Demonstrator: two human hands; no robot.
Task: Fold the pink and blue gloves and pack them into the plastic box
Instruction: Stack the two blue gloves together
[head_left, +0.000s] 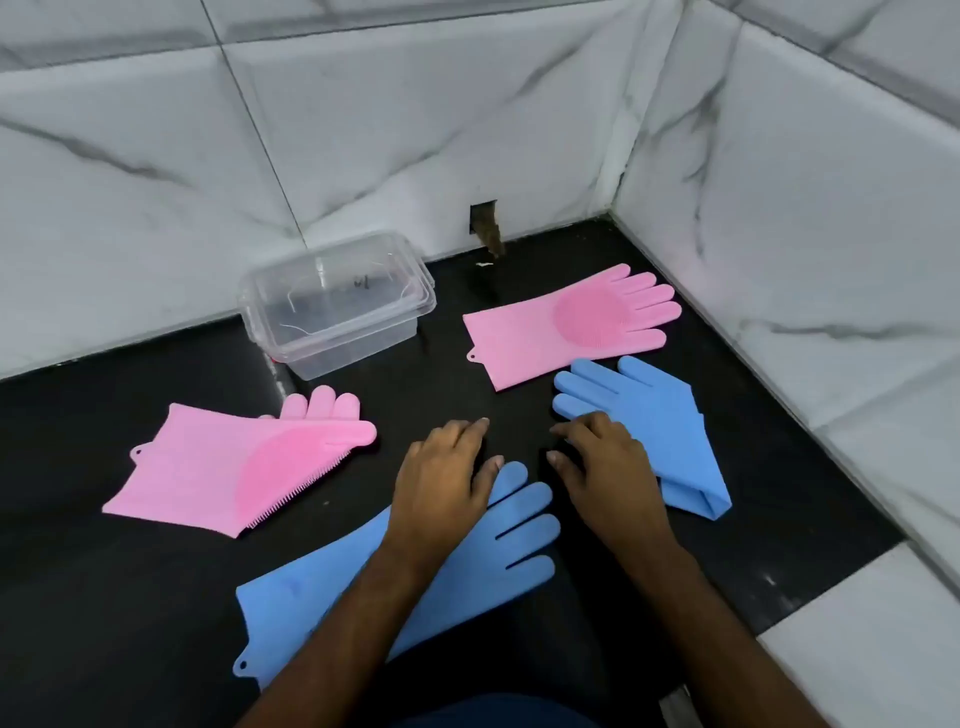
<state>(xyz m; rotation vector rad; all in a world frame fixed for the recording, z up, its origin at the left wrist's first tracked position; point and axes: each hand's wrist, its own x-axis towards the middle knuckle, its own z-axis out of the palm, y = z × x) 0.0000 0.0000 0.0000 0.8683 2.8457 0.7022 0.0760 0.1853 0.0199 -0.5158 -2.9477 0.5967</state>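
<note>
— What blocks you around the plastic box (337, 312)?
— Marble wall (156, 182) close behind it. In front, bare black counter (415, 384) between pink gloves left (208, 467) and right (566, 325).

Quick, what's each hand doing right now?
Left hand: open, resting on the flat blue glove.
Right hand: open, over the folded blue glove.

A black desk (130, 597) sits in a corner of white, grey-veined marble wall tiles (389, 130); a small hole (484, 223) breaks the back wall.
</note>
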